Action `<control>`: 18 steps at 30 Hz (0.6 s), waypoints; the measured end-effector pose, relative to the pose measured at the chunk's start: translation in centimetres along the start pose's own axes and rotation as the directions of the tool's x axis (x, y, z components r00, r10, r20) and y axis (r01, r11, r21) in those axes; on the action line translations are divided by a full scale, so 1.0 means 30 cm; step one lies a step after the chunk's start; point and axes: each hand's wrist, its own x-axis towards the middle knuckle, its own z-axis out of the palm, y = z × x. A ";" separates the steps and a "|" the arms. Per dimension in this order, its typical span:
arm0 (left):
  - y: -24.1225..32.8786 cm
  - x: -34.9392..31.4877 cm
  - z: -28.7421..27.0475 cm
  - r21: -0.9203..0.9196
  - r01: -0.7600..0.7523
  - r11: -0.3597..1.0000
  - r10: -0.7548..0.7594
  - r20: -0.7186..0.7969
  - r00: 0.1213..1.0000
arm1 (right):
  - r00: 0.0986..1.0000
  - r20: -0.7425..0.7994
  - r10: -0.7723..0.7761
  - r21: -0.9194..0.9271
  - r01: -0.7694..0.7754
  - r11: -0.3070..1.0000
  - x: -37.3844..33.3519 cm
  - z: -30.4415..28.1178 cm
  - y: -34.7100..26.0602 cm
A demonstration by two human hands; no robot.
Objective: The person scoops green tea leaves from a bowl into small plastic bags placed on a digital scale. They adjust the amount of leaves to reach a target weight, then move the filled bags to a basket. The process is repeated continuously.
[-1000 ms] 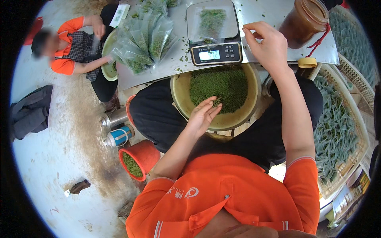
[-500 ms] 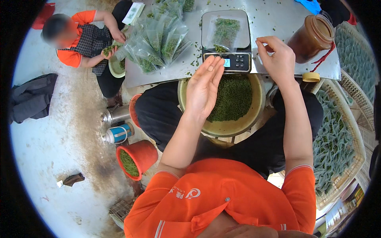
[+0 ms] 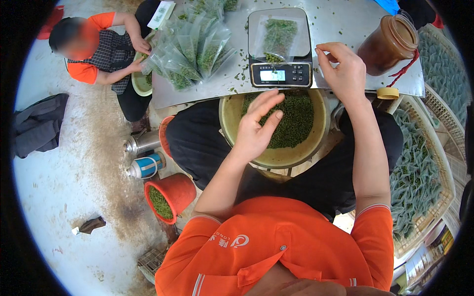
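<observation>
A clear plastic bag of small green berries (image 3: pixel 280 37) lies flat on the digital scale (image 3: pixel 255 74), whose display is lit. My left hand (image 3: pixel 256 129) hovers over the near side of a round yellowish basin (image 3: pixel 276 159), fingers stretched and thumb apart, holding nothing. Loose green berries (image 3: pixel 291 123) fill the basin, which sits between my knees. Just right of the scale is my right hand (image 3: pixel 343 69), raised above the table with thumb and forefinger curled together. Whether anything small is pinched there cannot be made out.
Filled clear bags (image 3: pixel 190 52) are heaped on the metal table (image 3: pixel 340 27), left of the scale. A brown jar (image 3: pixel 387 47) stands at right. Crates of bags (image 3: pixel 414 177) line the right side. A red bucket (image 3: pixel 180 195) and a co-worker (image 3: pixel 106 47) are at left.
My left hand has drawn back from the scale's front edge to over the basin, turning and uncovering the display. My right hand stays nearly still. The co-worker's hand has lowered to the bowl.
</observation>
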 end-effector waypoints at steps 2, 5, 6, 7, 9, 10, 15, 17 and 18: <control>0.001 0.031 -0.005 0.161 -0.060 0.985 0.075 -0.086 0.993 | 1.000 -0.010 -0.013 0.000 0.013 1.000 0.003 0.002 -0.004; -0.027 0.059 0.021 -0.230 0.109 0.967 -0.145 -0.146 0.979 | 1.000 -0.013 -0.019 0.005 0.019 1.000 0.006 0.002 -0.007; -0.028 0.066 0.024 -0.249 0.120 0.961 -0.159 -0.145 0.976 | 1.000 -0.013 -0.018 0.008 0.018 1.000 0.007 0.002 -0.007; -0.032 0.061 0.032 -0.108 0.156 0.982 -0.164 -0.070 0.984 | 1.000 -0.011 -0.021 0.014 0.021 1.000 0.005 0.003 -0.008; -0.045 0.050 0.057 0.181 0.180 0.967 -0.197 0.080 0.977 | 1.000 -0.009 -0.025 0.025 0.025 0.999 0.006 0.007 -0.010; -0.149 0.027 0.099 0.378 0.057 0.924 -0.116 0.137 0.984 | 1.000 -0.001 -0.018 0.027 0.018 0.999 0.006 0.010 -0.016; -0.430 -0.080 0.352 0.710 0.040 0.704 -0.491 0.444 0.750 | 1.000 0.013 0.002 0.017 -0.003 1.000 0.011 0.015 -0.013; -0.496 -0.126 0.424 0.681 0.071 0.729 -0.459 0.409 0.789 | 1.000 0.022 0.008 0.006 -0.008 1.000 0.010 0.010 -0.011; -0.561 -0.139 0.449 0.677 0.078 0.732 -0.458 0.404 0.792 | 1.000 0.027 0.008 0.007 -0.008 1.000 0.012 0.010 -0.013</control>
